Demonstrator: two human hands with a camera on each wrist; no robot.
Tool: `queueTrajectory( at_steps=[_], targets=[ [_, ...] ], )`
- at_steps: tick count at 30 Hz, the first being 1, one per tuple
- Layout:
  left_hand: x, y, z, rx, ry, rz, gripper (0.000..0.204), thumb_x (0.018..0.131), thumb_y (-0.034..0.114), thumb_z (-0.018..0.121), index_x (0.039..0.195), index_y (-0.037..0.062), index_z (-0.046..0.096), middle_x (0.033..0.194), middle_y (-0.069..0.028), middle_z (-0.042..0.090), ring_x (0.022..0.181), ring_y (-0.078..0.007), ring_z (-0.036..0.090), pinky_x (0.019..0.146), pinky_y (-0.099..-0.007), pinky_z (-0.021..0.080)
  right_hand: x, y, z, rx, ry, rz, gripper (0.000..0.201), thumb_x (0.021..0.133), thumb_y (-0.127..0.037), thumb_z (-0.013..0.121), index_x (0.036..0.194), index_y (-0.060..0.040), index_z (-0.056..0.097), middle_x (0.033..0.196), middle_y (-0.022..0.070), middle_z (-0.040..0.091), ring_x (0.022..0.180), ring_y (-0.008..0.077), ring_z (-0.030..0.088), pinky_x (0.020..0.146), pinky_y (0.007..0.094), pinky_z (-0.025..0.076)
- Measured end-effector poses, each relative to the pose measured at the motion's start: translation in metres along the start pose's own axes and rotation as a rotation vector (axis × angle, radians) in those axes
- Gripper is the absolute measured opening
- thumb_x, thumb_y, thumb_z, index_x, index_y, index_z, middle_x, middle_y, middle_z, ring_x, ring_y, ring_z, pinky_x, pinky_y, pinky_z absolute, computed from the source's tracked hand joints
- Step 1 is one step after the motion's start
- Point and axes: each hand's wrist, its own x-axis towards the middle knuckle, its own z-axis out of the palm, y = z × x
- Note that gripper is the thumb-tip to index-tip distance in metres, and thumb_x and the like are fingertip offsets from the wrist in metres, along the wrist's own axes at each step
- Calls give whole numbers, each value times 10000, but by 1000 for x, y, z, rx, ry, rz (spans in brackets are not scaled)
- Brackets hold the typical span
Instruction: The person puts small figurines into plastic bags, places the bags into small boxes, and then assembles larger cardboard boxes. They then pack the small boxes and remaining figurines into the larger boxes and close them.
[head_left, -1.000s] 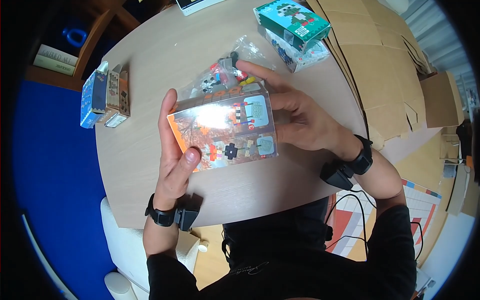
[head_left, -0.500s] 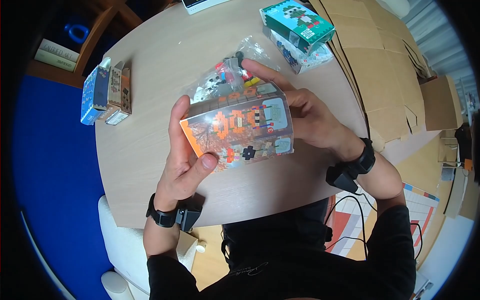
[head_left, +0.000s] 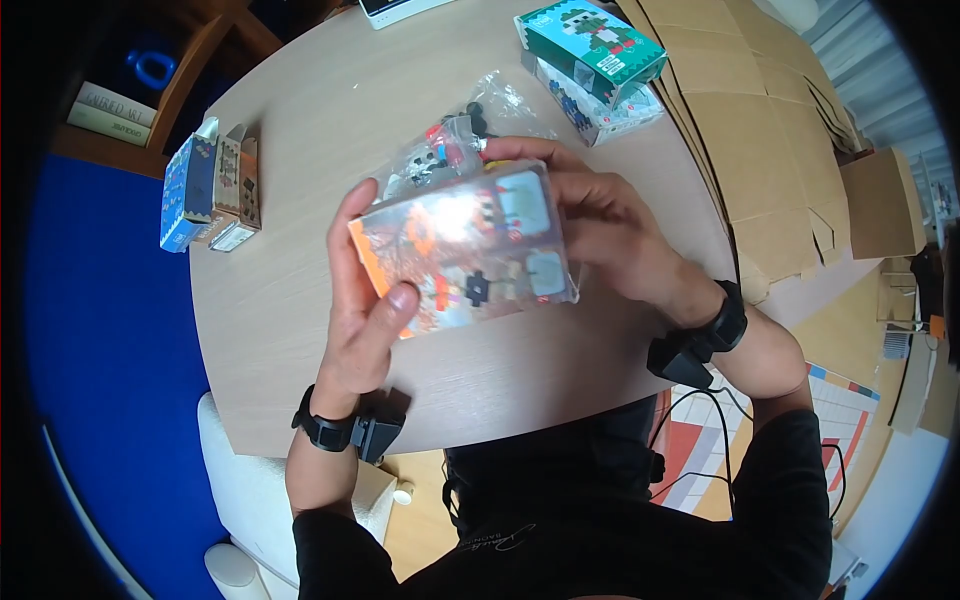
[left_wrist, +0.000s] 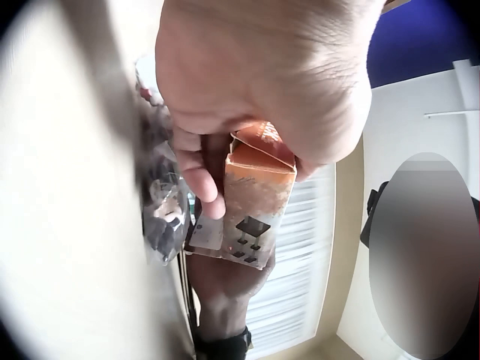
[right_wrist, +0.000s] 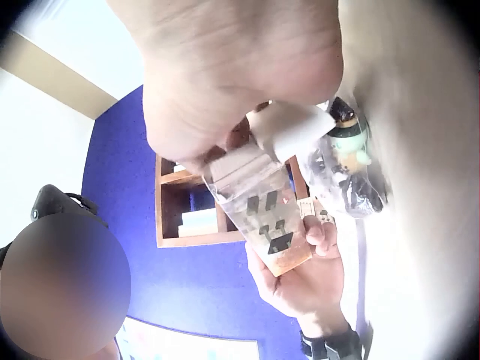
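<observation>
A small orange toy-brick box [head_left: 455,250], printed with brick figures, is held up over the table. My left hand [head_left: 365,310] grips its left end, thumb across the printed face and fingers behind. At the other end, my right hand [head_left: 620,225] has its fingers curled around the box's edge, partly hidden behind it. A white flap [right_wrist: 292,131] stands out beside the right fingers in the right wrist view. Just behind the box lies a clear plastic bag [head_left: 430,165] of colourful bricks, partly covered by the box and hand.
A green brick box [head_left: 590,45] rests on a white box [head_left: 590,105] at the back right. Two opened boxes, one blue [head_left: 187,195] and one brown [head_left: 235,195], stand at the table's left edge. Flattened cardboard [head_left: 770,130] lies along the right side.
The box shifted right and tilted, then came back slightly left with its printed face turned upward. My right index finger, raised earlier, is now lowered toward the box's end.
</observation>
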Motion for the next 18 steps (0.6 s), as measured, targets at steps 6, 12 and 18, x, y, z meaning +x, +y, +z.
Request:
queueTrajectory(
  at_steps=[6,12,18],
  targets=[
    [10,6,-15,-71,202,66,795,857,279,601,1495,78,173,1305,-146,463,1213,-232,528,1000,-358,474,4,-16,-14,425,178,74,371,911,-157,421,1216,14,544,1337,138,511,1213,226,521,1013,395,438],
    [15,9,-37,-148,386,182,649,913,267,462,1481,71,216,1350,-142,465,1156,-245,565,818,-337,551,6,-21,-30,477,399,90,347,1002,-199,357,1263,-19,498,1258,103,580,1160,208,565,933,378,507],
    [12,2,-57,-394,498,171,442,976,371,437,1316,88,435,1234,-72,581,1045,-203,588,693,-333,505,13,-23,-25,547,507,21,379,1005,-209,361,1306,-10,475,1301,110,564,1195,218,547,1011,389,451]
  ],
)
